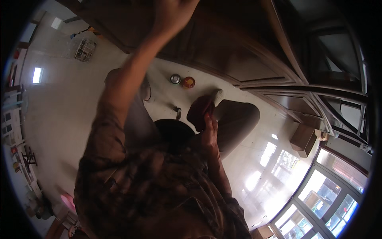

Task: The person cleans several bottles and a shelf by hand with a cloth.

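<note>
My left hand (176, 13) is raised at the top edge of the picture, against the dark wooden cabinet (215, 47). Its fingers are cut off, so whether it touches or holds anything cannot be seen. Lower down, my right hand (209, 128) grips a bunched dark red cloth (200, 112) between my knees. Beyond the cloth, the light-coloured toe of a shoe (219, 95) shows on the floor. A silver-topped container (175, 79) stands beside an amber container with a yellow-orange top (189, 82), both near the cabinet's base.
Under me is a black seat (176, 128) with a metal leg. A white wire basket (85, 50) stands on the pale floor (68, 104) at far left. A cardboard box (303, 139) is by the cabinet's right end, near glazed doors (319, 191). Something pink (68, 201) is behind my left side.
</note>
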A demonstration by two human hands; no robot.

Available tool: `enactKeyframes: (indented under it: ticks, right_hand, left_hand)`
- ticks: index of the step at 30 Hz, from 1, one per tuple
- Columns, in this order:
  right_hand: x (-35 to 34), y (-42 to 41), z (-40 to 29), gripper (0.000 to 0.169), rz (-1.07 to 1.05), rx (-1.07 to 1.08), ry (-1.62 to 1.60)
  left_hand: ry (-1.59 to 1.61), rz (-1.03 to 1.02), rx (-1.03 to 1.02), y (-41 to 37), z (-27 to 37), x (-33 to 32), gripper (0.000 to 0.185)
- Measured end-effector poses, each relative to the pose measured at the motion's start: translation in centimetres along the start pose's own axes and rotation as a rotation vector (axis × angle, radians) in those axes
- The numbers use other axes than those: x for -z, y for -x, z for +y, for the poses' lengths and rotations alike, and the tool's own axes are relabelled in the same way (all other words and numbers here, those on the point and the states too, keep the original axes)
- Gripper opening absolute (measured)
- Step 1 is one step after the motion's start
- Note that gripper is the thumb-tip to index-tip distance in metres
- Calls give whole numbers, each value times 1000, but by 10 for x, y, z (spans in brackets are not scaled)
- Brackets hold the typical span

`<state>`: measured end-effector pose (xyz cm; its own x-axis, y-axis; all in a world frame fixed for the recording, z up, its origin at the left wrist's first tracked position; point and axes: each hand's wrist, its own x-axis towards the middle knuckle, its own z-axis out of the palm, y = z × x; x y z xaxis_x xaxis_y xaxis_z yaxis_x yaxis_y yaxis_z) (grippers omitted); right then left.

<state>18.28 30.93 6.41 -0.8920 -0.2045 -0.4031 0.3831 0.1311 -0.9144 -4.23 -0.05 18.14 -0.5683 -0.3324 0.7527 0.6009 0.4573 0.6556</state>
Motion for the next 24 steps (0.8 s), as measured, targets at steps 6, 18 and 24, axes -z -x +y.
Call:
enactKeyframes:
  ticks: [6,18,24]
  right_hand:
    - [-16,-40,30,34,-45,19,62]
    - [-33,-90,92,48,82,120,233]
    - [-20,-97,135,45,129,202,396]
  left_hand:
    - [-259,-253,855,270,7,24,22]
    - [-612,-605,540,417,-111,-66,34]
    - [-525,-494,513,404,-99,-63,7]
